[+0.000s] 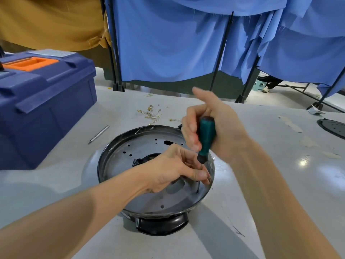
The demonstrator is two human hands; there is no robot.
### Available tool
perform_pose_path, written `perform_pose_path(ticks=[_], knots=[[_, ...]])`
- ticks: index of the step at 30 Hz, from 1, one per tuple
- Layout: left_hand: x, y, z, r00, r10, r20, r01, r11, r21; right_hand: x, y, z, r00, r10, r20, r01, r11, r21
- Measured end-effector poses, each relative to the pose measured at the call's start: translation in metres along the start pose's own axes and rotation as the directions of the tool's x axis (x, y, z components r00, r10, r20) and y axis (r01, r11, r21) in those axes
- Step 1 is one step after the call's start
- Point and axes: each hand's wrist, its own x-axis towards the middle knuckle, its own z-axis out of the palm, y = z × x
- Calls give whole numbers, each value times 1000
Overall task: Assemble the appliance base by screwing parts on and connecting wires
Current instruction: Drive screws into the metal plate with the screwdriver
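Base: appliance base (pixel 130 159) sitting open side up mid-bench (pixel 56 184), black foot underneath. Perforated metal plate is facing up, so the holes are reachable from above.
R hand: right hand (pixel 214 126) wrapping the teal handle of the screwdriver (pixel 206 141), fingers curled round it, one digit sticking up free. Gripping high on the handle, prob. for turning torque.
L hand: left hand (pixel 173 169) pinching the shaft low down betw. thumb and fingertips (pixel 202 173). Prob. steadying the blade so the tip isn't skating off the hole.
Tip: sitting at a small hole nr the plate's right edge, just inside the rim, shaft leaning slightly. Screw too small to make out, so cannot tell if one is seated.
Step (judgement): starting or driving a screw nr the rim. No wires being connected yet.
Spares: small gold-coloured wire bits (pixel 151 113) lying scattered beyond the base, within reach.
Loose tool: slim metal rod (pixel 99 134) lying left of the base, apart from it.
Storage: blue toolbox (pixel 46 101) w/ orange inset, lid down, sitting at far left of bench.
Other: dark round part (pixel 332 128) lying at right edge, well apart. Blue curtains (pixel 168 43) hanging behind.
Risk: tip slipping and scoring the plate if the L hand is letting go too early.
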Motion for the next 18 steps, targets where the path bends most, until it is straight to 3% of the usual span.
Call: perform_pose_path(ticks=[2, 4, 5, 7, 8, 11, 12, 13, 14, 15, 17, 18], knots=[[0, 0, -1, 1000, -30, 1, 30, 1000, 9, 1, -9, -9, 954, 80, 290, -68, 996, -50], [0, -1, -1, 1000, -27, 13, 27, 999, 24, 0, -7, -7, 938, 72, 339, -74, 997, -7], [0, -2, -2, 1000, -17, 18, 16, 999, 30, 1, -3, -3, 962, 50, 268, -56, 998, 14], [0, -2, -3, 1000, 5, 21, -6, 1000, 23, 3, 6, 5, 998, -61, -27, 61, 998, -6], [0, -2, -2, 1000, 9, 14, -9, 1000, 3, 3, 11, 9, 967, -152, -203, 147, 988, -42], [3, -3, 1, 1000, 6, 19, -6, 999, -32, -3, 24, 16, 696, -405, -592, 326, 914, -243], [4, -3, 2, 1000, 11, 23, -10, 1000, -16, -7, 27, 18, 631, -454, -630, 353, 890, -288], [4, -4, 2, 999, 20, 30, -20, 1000, -6, -11, 30, 19, 616, -480, -625, 378, 876, -301], [3, -4, 3, 999, 25, 39, -24, 1000, -8, -14, 30, 17, 658, -471, -587, 382, 881, -279], [2, -4, 2, 999, 27, 47, -27, 999, -17, -15, 25, 13, 751, -416, -512, 342, 909, -237], [2, -3, 1, 999, 19, 50, -18, 1000, -24, -10, 7, -4, 959, -192, -210, 154, 971, -183], [2, -2, 1, 998, 10, 57, -9, 1000, -20, -6, -3, -12, 996, -80, -45, 71, 982, -177]])
